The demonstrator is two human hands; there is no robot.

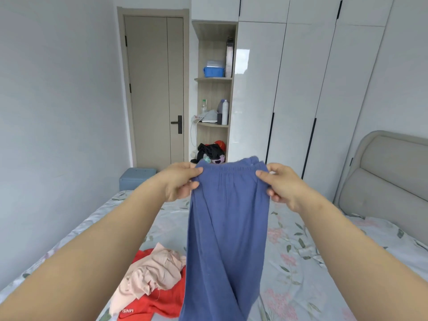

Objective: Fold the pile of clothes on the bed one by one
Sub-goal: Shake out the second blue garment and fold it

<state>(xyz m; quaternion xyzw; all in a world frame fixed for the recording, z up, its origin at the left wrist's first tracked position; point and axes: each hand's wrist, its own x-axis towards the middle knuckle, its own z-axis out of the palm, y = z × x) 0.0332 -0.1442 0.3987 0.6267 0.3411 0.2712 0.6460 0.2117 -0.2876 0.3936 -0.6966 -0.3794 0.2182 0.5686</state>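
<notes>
**Blue trousers held up by the waistband over the bed**

Both hands are raised in front of the person, and each one pinches one end of the elastic waistband [229,169] of the blue trousers [228,228]. The left hand [179,181] holds the left corner, with the thumb on the front of the cloth and the other fingers curled behind it. The right hand [281,184] holds the right corner in the same way. The waistband is stretched almost flat between the two hands, and the trousers hang straight down from them, in the air above the bed [324,262]. The lower end of the trousers goes out of the picture at the bottom, so I cannot tell if it touches the bed.

Below the left hand, on the flowered sheet, lies the rest of the pile: a crumpled pink garment [152,272] on top of a red garment [166,300] with white letters. The hanging trousers cover the right edge of this pile.

Beyond the left hand there is a closed door [152,89] and a blue stool [136,178] at the far side of the bed. Beyond and between the hands stands an open shelf [214,79] with a blue basket [213,71] and some bottles. Beyond the right hand is a white wardrobe [301,89], and to the right of that hand the padded headboard [384,177].
</notes>
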